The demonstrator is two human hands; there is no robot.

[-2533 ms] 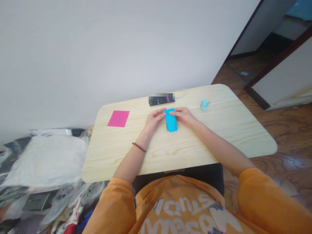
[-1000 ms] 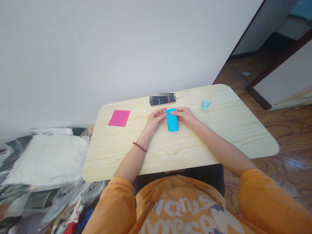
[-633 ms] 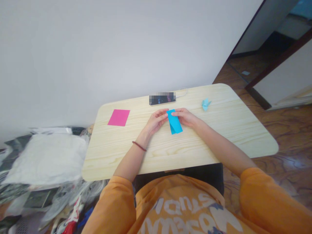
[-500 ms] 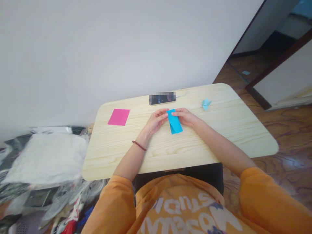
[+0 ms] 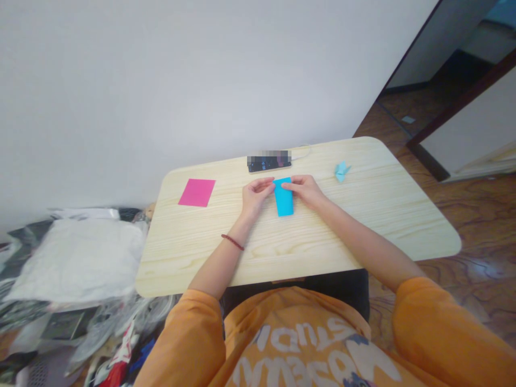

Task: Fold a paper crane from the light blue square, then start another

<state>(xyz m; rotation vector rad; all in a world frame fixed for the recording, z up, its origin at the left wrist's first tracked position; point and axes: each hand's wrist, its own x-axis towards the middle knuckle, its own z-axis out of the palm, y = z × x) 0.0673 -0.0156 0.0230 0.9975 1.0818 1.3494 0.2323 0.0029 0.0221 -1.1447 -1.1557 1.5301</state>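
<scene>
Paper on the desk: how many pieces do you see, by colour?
Pink paper: 1
Bright blue paper: 1
Pale blue origami figure: 1
Total: 3

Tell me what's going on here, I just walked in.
A person at a pale wooden desk is holding a folded blue paper on the desktop with the left hand and right hand. A pink paper sheet lies to the left, a small folded light-blue paper figure to the right, and a phone beyond the hands.
</scene>
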